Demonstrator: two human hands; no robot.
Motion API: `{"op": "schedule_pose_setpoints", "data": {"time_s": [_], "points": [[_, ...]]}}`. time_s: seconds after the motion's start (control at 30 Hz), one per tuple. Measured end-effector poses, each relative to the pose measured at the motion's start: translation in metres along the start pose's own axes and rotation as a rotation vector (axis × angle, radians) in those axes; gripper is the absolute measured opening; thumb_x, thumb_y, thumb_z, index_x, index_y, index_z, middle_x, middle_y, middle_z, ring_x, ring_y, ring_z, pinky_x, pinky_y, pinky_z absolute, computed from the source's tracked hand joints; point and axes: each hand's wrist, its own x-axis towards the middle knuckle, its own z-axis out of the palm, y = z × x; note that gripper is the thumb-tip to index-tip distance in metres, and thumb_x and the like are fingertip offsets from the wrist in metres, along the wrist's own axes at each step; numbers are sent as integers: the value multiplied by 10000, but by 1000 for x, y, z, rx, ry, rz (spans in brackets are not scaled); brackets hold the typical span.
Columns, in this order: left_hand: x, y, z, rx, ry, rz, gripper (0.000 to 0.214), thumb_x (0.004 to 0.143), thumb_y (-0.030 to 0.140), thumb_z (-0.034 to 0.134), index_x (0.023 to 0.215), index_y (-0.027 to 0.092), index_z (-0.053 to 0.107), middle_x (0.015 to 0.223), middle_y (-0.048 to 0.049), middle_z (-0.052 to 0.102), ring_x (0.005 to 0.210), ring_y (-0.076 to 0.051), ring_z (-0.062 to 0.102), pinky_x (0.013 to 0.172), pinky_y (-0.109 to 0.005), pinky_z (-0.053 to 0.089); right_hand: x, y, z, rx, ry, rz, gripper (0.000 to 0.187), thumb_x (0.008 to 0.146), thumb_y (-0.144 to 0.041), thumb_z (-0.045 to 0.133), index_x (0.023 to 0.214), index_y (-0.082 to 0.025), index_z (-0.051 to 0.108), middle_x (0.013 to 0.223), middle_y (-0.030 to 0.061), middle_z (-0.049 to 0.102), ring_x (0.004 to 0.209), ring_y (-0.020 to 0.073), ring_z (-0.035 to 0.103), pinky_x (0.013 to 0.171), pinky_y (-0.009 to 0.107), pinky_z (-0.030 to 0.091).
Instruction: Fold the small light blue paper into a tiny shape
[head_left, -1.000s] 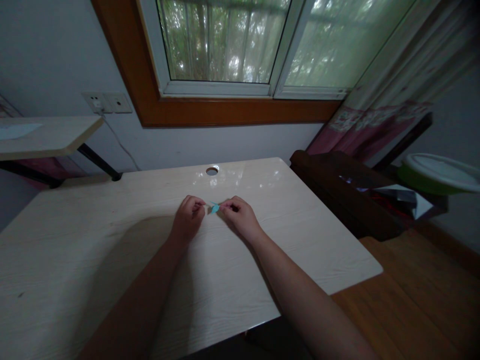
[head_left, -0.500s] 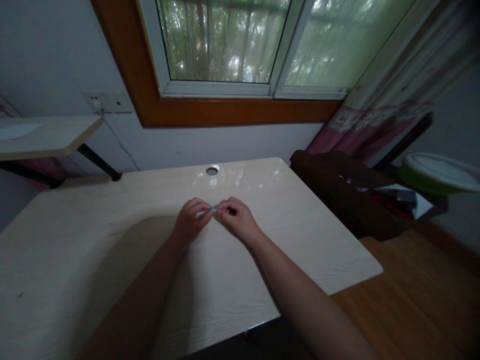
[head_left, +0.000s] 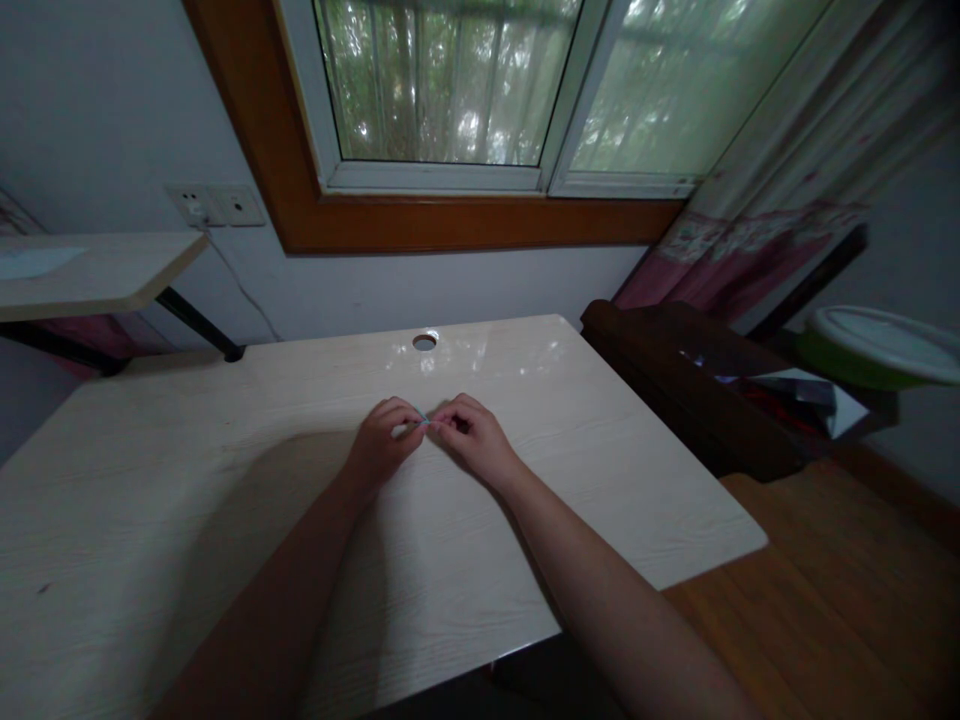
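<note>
Over the middle of the pale wooden desk (head_left: 480, 540), my two hands nearly meet. My left hand (head_left: 384, 442) pinches a thin blue-green strip (head_left: 422, 416) between thumb and forefinger. On its other end, my right hand (head_left: 474, 432) is closed in a pinch, thumb against forefinger. The strip is tiny and mostly hidden by the fingertips, so its exact kind cannot be made out.
A round cable hole (head_left: 424, 342) lies near the desk's back edge. At the left stands a raised shelf (head_left: 127, 270) on black legs. Dark brown furniture (head_left: 675, 390) at the right holds papers and a green tub with a pale lid (head_left: 877, 345).
Both hands stay in nearly the same place. The fingertips have shifted slightly, and the strip shows at a different slant, rising toward the left hand.
</note>
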Motion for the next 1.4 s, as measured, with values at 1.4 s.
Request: {"op": "schedule_pose_setpoints", "data": {"time_s": [1.4], "points": [[1,-1,-2,-21,-68,0,69,829,187,637,768,211,659,828,-32,662,809,-174,636,786,-316,511,2,4,0,34,-50,-22,72,868,-231,639,806,-201,657,823,13,573,802,159,552,733,288,419]]}}
